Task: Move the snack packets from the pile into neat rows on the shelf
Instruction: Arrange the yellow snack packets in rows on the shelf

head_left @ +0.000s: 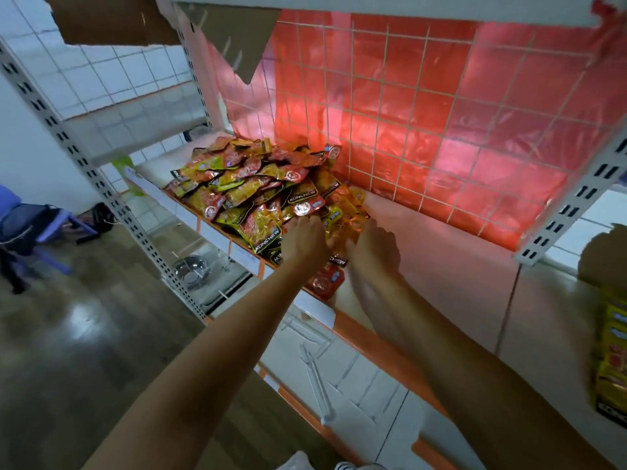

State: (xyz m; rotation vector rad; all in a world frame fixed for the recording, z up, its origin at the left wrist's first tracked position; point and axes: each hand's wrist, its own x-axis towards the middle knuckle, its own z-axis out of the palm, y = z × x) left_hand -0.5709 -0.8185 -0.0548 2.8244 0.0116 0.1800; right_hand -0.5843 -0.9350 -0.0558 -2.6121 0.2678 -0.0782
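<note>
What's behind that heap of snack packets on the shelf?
A white wire grid backed by red plastic sheeting. Its lowest part, right behind the snack packets, is covered by the heap.

The pale shelf (441,266) bears a heaped, seemingly unsorted packet pile (251,184).

Glossy yellow-red snack packets (251,184) lie heaped (overlapping, askew) at the left end of the shelf (441,266).
</note>
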